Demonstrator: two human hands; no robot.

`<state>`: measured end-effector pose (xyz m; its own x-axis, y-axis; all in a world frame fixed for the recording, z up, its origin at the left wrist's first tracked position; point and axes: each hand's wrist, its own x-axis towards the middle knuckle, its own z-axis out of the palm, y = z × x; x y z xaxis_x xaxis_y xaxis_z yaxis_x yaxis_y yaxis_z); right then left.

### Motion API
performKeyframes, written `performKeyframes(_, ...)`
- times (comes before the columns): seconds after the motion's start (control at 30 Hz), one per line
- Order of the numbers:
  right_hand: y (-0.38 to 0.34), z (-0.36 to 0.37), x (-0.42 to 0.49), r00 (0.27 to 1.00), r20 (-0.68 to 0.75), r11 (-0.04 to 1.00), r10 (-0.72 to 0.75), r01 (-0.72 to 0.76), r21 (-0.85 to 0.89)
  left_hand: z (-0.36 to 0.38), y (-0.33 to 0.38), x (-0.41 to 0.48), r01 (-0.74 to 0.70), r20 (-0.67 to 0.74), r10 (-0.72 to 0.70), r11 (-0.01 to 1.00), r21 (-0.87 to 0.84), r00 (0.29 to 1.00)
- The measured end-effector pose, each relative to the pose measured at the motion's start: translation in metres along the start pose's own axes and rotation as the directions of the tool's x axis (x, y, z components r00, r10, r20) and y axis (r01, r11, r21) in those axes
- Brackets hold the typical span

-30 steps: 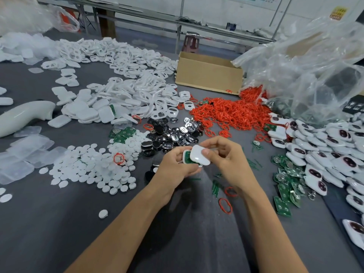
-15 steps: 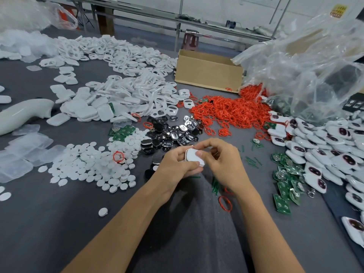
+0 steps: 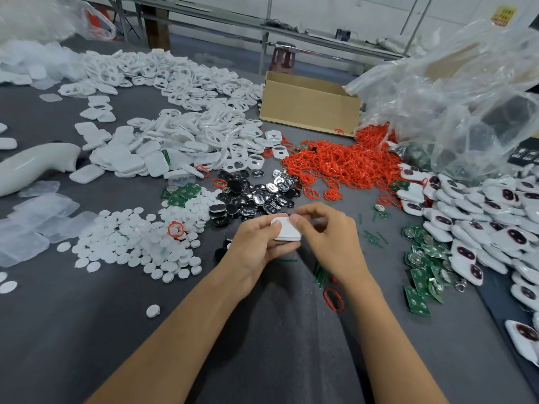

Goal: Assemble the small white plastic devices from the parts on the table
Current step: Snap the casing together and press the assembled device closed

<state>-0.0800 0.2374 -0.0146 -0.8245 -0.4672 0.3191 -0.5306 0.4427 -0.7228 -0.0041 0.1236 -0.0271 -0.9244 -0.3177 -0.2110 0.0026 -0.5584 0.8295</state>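
Observation:
Both hands meet over the middle of the grey table [image 3: 87, 330] around one small white plastic device [image 3: 286, 230]. My left hand [image 3: 256, 246] grips it from below and the left, thumb lying on its top. My right hand [image 3: 329, 237] pinches its right edge with curled fingers. The white cover faces up and hides what is inside. Parts lie around: white shells [image 3: 175, 141], white round discs [image 3: 131, 243], black and silver pieces [image 3: 256, 193], red rings [image 3: 344, 164], green circuit boards [image 3: 420, 266].
Finished white devices with dark windows [image 3: 481, 228] pile up at the right. A cardboard box [image 3: 309, 106] and a large clear plastic bag [image 3: 466, 97] stand behind. A white curved part [image 3: 32, 166] and clear covers [image 3: 26, 228] lie at the left. One red ring [image 3: 333, 299] lies near my right wrist.
The white cover, tilted with a green board showing a second ago, now lies flat and closed on the device. Both hands stayed in place, pressing it together.

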Motion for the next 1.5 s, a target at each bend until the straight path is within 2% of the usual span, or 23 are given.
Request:
performKeyframes(0.1, 0.001, 0.0, -0.001, 0.969, 0.158, 0.975, 0.188, -0.203, 0.087, 0.0, -0.001, 0.0, -0.021, -0.027, 0.022, 1.0, 0.012, 0.999)
performKeyframes(0.2, -0.002, 0.0, -0.001, 0.951, 0.189, 0.934, 0.243, -0.282, 0.217, 0.0, -0.003, -0.001, -0.051, -0.061, 0.055, 0.997, 0.058, 0.997)
performKeyframes(0.43, -0.008, 0.01, -0.002, 0.97, 0.078, 0.955, 0.231, -0.241, 0.174, 0.004, -0.01, -0.002, -0.157, -0.126, 0.176, 0.977, 0.142, 0.976)
performKeyframes(0.57, -0.01, 0.013, -0.001, 0.975, 0.037, 0.969, 0.22, -0.223, 0.104, 0.005, -0.01, -0.003, -0.172, -0.14, 0.189, 0.977, 0.122, 0.972)
performKeyframes(0.67, -0.009, 0.017, -0.004, 0.98, 0.005, 0.971, 0.198, -0.196, 0.133, 0.007, -0.01, -0.004, -0.189, -0.158, 0.202, 0.977, 0.095, 0.967)
performKeyframes(0.73, -0.008, 0.016, -0.005, 0.979, 0.067, 0.945, 0.193, -0.204, 0.256, 0.007, -0.011, -0.003, -0.209, -0.181, 0.225, 0.972, 0.103, 0.957)
performKeyframes(0.8, -0.006, 0.012, -0.006, 0.968, 0.191, 0.895, 0.16, -0.224, 0.386, 0.007, -0.012, -0.003, -0.221, -0.19, 0.241, 0.968, 0.12, 0.952)
performKeyframes(0.87, -0.002, 0.009, -0.006, 0.96, 0.258, 0.882, 0.111, -0.215, 0.42, 0.007, -0.013, -0.003, -0.217, -0.182, 0.239, 0.967, 0.13, 0.954)
performKeyframes(0.97, -0.001, 0.009, -0.005, 0.954, 0.285, 0.882, 0.091, -0.21, 0.423, 0.007, -0.015, -0.003, -0.215, -0.172, 0.244, 0.962, 0.168, 0.955)
performKeyframes(1.1, -0.002, 0.013, -0.007, 0.966, 0.23, 0.88, 0.12, -0.211, 0.427, 0.008, -0.014, -0.003, -0.219, -0.159, 0.247, 0.959, 0.178, 0.956)
performKeyframes(1.27, -0.005, 0.017, -0.01, 0.986, 0.137, 0.956, 0.091, -0.125, 0.265, 0.006, -0.015, -0.003, -0.223, -0.177, 0.252, 0.96, 0.171, 0.951)
performKeyframes(1.37, -0.004, 0.016, -0.011, 0.992, 0.111, 0.962, 0.063, -0.09, 0.258, 0.006, -0.015, -0.003, -0.229, -0.161, 0.257, 0.958, 0.173, 0.953)
performKeyframes(1.43, -0.005, 0.016, -0.012, 0.998, 0.053, 0.969, 0.014, -0.027, 0.246, 0.007, -0.013, -0.002, -0.231, -0.161, 0.246, 0.967, 0.108, 0.956)
performKeyframes(1.5, -0.007, 0.017, -0.012, 0.997, -0.032, 0.985, -0.063, 0.068, 0.159, 0.007, -0.013, 0.0, -0.227, -0.201, 0.226, 0.974, 0.017, 0.953)
